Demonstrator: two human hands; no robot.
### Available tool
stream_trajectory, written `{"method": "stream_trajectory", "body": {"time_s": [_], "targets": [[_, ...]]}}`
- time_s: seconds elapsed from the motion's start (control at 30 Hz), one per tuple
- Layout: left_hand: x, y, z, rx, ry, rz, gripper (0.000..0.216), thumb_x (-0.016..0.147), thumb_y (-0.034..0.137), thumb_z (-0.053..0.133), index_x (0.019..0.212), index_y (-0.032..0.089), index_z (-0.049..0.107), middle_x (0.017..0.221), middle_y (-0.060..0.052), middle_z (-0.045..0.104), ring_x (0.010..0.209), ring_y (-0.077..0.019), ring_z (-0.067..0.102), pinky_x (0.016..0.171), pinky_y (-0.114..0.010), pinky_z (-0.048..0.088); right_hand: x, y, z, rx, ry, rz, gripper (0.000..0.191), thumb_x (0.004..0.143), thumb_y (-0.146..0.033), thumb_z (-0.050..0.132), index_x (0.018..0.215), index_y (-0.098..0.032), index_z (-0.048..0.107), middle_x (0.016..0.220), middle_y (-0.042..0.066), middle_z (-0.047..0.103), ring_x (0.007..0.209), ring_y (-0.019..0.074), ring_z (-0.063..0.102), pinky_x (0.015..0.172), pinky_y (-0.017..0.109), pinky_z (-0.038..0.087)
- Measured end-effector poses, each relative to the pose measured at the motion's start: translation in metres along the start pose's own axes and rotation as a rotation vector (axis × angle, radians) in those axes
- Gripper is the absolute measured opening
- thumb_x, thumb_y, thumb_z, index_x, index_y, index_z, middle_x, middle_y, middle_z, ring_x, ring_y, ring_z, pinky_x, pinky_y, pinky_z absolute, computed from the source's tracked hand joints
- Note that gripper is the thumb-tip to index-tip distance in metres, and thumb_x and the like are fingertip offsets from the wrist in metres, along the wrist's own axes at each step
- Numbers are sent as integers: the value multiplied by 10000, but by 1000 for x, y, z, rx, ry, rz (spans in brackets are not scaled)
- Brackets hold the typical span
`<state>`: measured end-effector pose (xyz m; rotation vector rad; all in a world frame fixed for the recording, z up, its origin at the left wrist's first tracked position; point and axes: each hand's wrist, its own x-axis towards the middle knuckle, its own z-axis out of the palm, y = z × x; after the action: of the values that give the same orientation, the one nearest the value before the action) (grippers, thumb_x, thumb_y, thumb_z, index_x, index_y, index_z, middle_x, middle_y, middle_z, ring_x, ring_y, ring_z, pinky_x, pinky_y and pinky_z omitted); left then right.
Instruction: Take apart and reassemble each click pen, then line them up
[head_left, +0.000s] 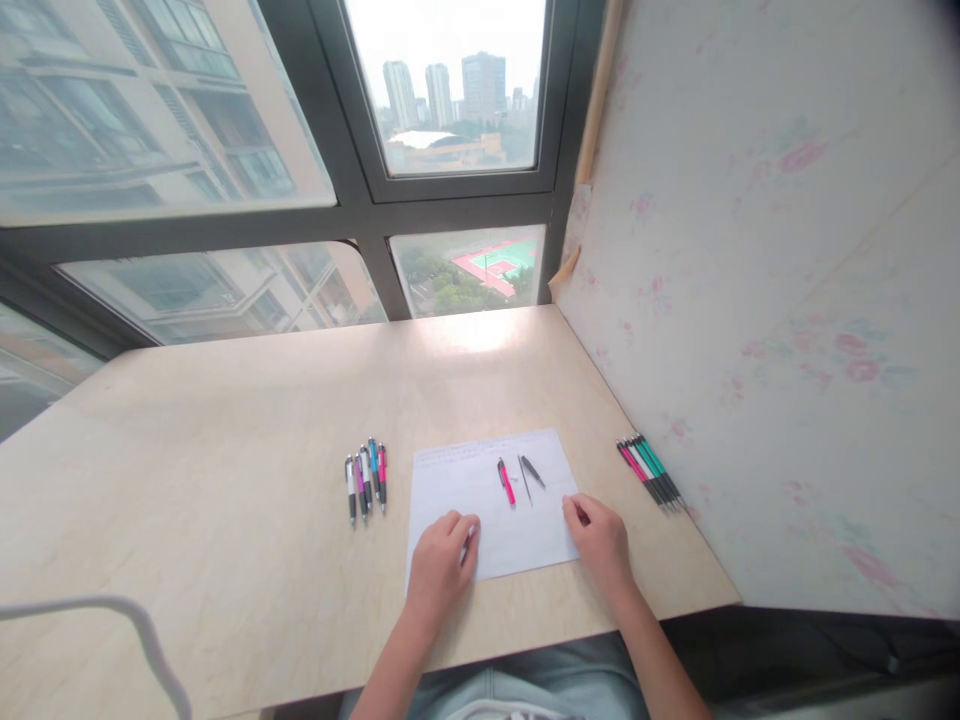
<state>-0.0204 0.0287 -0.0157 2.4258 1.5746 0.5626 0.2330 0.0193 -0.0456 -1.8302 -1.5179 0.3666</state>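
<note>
Fingers of the left hand (442,560) curl loosely over the near left part of the paper sheet (457,500); whether anything sits between thumb and forefinger, I cannot tell. On the right hand (600,540), thumb and forefinger come together over the sheet's right edge, the other fingers folded, and what they pinch, if anything, is hidden.

Between the hands and a little farther off lie loose pen parts. The pink barrel (507,484) is nearer the left fingertips, to their far right, its long axis running from far left to near right, clip end far. Beside it a thin dark rod (525,480) slants the same way. The dark tapered piece (533,472) slants more, its near right end closest to the right fingertips.

Farther out, five pens (374,470) lie left of the sheet, tips near; another row of pens (649,472) slants beside the right wall (780,420).
</note>
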Motion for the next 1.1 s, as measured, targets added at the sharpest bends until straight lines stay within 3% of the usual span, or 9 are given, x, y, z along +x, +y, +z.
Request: {"method": "stream_trajectory", "body": {"time_s": [1.1], "targets": [[-2, 3, -4, -69, 5, -13, 191, 926, 224, 430, 952, 214, 620, 800, -49, 596, 748, -191, 582, 669, -303, 432, -7, -2, -3, -49, -34, -31, 357, 941, -347, 440, 696, -175, 632, 674, 47, 631, 619, 154, 518, 613, 254, 344]]}}
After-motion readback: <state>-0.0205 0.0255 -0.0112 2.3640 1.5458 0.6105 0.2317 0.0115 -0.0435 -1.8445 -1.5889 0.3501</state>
